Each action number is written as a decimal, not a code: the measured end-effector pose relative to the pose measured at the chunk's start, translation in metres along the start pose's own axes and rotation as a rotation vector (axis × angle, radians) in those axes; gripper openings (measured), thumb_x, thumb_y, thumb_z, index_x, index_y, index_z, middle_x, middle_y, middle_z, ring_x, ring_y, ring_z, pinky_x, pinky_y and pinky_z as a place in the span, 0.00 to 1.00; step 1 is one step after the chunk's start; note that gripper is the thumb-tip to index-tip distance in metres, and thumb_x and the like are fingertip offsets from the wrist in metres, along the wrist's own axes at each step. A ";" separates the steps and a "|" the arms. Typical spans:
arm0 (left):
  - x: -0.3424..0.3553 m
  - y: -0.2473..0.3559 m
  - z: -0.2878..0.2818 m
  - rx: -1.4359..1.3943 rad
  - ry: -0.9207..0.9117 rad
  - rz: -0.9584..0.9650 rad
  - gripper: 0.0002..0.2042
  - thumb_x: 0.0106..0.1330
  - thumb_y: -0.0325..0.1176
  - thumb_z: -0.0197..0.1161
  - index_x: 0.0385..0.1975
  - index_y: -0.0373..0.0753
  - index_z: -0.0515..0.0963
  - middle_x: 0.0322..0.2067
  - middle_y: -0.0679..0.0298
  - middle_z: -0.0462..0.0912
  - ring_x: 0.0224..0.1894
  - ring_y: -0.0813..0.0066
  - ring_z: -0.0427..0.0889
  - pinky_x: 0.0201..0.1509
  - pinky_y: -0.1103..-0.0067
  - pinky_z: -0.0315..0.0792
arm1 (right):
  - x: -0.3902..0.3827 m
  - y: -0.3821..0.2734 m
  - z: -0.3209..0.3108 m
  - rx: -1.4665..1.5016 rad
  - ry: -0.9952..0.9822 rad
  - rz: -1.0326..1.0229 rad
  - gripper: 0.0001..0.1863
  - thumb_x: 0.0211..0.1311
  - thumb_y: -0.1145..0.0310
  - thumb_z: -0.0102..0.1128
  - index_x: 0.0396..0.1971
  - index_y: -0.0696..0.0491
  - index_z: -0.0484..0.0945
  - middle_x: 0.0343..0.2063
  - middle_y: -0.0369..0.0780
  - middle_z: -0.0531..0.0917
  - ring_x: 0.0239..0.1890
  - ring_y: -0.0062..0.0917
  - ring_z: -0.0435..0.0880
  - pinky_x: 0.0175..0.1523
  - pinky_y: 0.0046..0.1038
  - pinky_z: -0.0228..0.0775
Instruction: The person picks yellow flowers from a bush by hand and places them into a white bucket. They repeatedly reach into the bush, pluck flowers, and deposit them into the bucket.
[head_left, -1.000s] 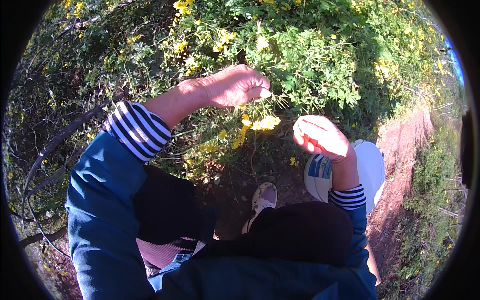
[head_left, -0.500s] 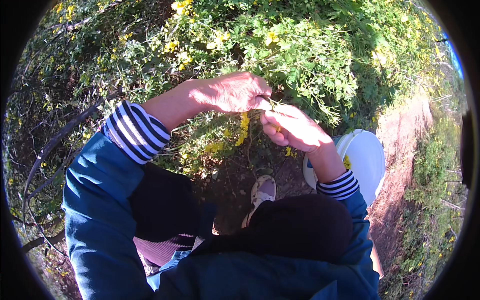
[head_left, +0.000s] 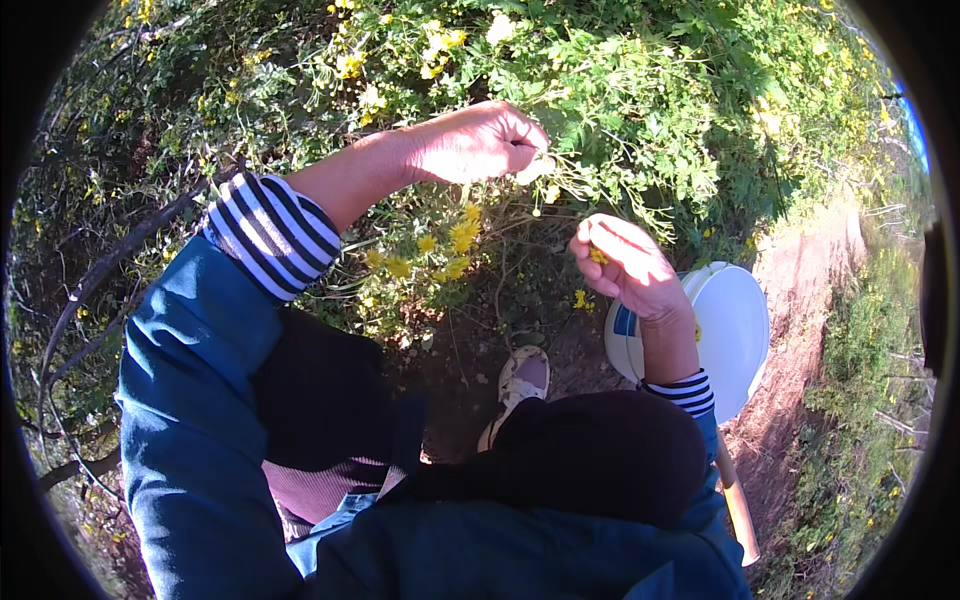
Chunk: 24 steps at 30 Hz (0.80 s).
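My left hand [head_left: 480,143] is closed in a pinch on thin green stems [head_left: 575,180], which fan out to the right from its fingertips. My right hand [head_left: 632,265], lower and to the right, has its fingers curled around yellow flowers [head_left: 598,256]; a bit of yellow shows between them. The two hands are apart. Below the left wrist, a cluster of yellow flowers [head_left: 462,235] hangs among the foliage. Close to my right wrist stands a white bucket [head_left: 735,335], partly hidden by the forearm.
Leafy green plants [head_left: 640,90] with yellow blooms spread ahead. Bare branches [head_left: 110,260] stick out at the left. A reddish dirt path [head_left: 810,270] runs along the right. A wooden handle [head_left: 738,505] lies below the bucket. My shoe [head_left: 520,380] is on dark soil.
My hands have come apart. The left hand has moved up and away with the stems, while the right hand has drawn back to the right, toward the bucket, with flowers in its fingers.
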<state>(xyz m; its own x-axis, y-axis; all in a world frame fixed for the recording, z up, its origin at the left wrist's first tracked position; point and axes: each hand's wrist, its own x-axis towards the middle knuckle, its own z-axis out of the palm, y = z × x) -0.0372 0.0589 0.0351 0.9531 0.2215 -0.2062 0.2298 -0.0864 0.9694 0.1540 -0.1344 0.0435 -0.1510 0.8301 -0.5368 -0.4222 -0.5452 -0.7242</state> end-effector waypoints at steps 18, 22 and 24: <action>0.007 0.008 0.026 0.103 0.163 0.030 0.10 0.62 0.29 0.53 0.20 0.35 0.74 0.13 0.70 0.69 0.20 0.83 0.65 0.26 0.78 0.64 | 0.032 0.001 0.026 -0.172 -0.015 -0.049 0.14 0.69 0.61 0.49 0.25 0.54 0.70 0.15 0.29 0.66 0.13 0.11 0.58 0.17 0.15 0.49; 0.009 0.011 0.032 -0.125 0.047 0.246 0.10 0.66 0.32 0.54 0.25 0.34 0.74 0.17 0.70 0.71 0.20 0.82 0.66 0.25 0.75 0.66 | 0.022 0.000 0.015 0.033 -0.103 -0.039 0.11 0.69 0.64 0.49 0.29 0.54 0.71 0.17 0.30 0.68 0.14 0.11 0.61 0.15 0.14 0.49; 0.010 0.013 0.033 0.156 0.056 0.168 0.10 0.68 0.31 0.51 0.27 0.33 0.73 0.18 0.63 0.73 0.23 0.76 0.72 0.30 0.74 0.69 | 0.019 0.002 0.007 0.125 -0.099 -0.058 0.10 0.69 0.65 0.49 0.31 0.55 0.72 0.18 0.31 0.68 0.14 0.11 0.61 0.15 0.14 0.50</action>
<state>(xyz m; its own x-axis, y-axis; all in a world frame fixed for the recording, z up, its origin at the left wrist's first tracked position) -0.0181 0.0280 0.0409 0.9692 0.2442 -0.0321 0.1008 -0.2744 0.9563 0.1435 -0.1190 0.0349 -0.2073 0.8708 -0.4459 -0.5396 -0.4819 -0.6904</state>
